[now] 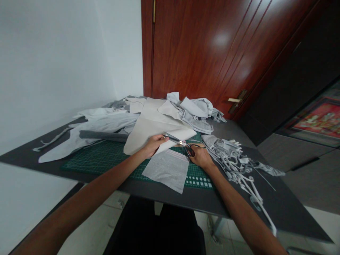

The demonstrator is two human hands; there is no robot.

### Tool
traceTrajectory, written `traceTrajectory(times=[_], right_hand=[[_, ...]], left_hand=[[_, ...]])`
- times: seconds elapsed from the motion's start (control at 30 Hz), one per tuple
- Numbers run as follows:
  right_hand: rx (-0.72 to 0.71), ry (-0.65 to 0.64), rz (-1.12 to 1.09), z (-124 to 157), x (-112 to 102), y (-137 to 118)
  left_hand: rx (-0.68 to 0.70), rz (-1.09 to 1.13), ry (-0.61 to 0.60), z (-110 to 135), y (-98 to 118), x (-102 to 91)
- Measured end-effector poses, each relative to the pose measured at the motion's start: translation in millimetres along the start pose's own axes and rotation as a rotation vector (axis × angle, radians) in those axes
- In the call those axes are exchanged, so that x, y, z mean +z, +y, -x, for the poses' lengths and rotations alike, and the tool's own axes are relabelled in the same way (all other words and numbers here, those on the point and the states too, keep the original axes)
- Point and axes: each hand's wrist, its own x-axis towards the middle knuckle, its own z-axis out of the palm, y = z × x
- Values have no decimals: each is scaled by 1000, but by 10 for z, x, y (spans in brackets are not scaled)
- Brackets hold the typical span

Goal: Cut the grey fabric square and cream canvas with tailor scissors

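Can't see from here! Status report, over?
Left hand holds cream sheet. Right hand grips scissors, blades at sheet's edge. Grey strips piled right, apart.

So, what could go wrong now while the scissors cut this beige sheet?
1. The left hand grips the beige sheet right beside the blades of the scissors, so a finger might get nicked.
2. The grey cloth piece lies loose near the front edge of the table; it may slide off.
3. The loose strips beside the right hand could snag its wrist.
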Motion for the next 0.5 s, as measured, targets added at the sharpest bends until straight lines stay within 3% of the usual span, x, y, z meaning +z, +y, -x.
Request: traceTrajectory(times=[0.5], right_hand=[[-36,27,35,7,-32,37]], left_hand=[[-1,13,24,-23,-25,-5]])
